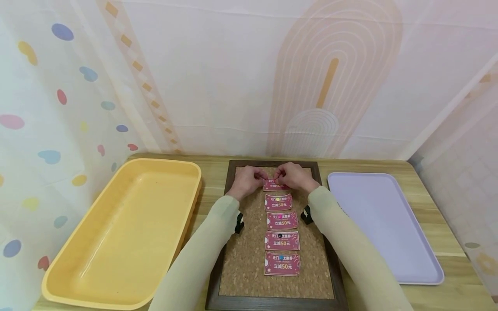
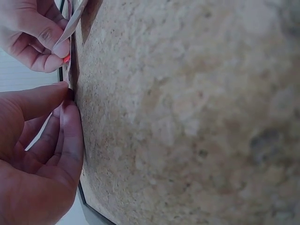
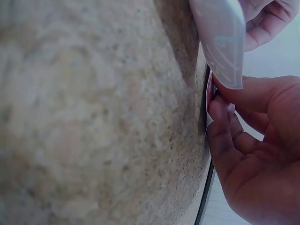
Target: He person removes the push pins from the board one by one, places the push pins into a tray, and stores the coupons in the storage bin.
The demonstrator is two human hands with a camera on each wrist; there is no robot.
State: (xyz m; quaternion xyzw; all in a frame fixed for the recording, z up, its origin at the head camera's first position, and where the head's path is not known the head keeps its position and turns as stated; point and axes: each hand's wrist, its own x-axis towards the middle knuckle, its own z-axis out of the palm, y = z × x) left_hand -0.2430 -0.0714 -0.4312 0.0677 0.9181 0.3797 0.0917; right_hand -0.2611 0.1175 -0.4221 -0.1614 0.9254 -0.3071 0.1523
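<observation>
A pink paper coupon [image 1: 274,186] lies at the top of a cork board [image 1: 249,259], with both hands at its upper part. My left hand [image 1: 247,181] pinches the coupon by its left side. The fingertips of my right hand [image 1: 294,176] hold a small red push pin [image 2: 67,59] against the coupon. In the right wrist view, a coupon's pale, curled edge [image 3: 222,47] stands out from the cork and partly hides the fingers. Below, a column of several similar coupons [image 1: 282,264] is fixed with coloured pins, among them a blue pin [image 1: 281,257] and a black pin [image 1: 280,236].
The board's dark wooden frame [image 1: 276,303] rests on a wood-grain table [image 1: 212,185]. At the left stands a deep yellow tray [image 1: 128,224]; a shallow lilac tray [image 1: 383,216] lies at the right. Behind the table hangs a patterned curtain [image 1: 233,86].
</observation>
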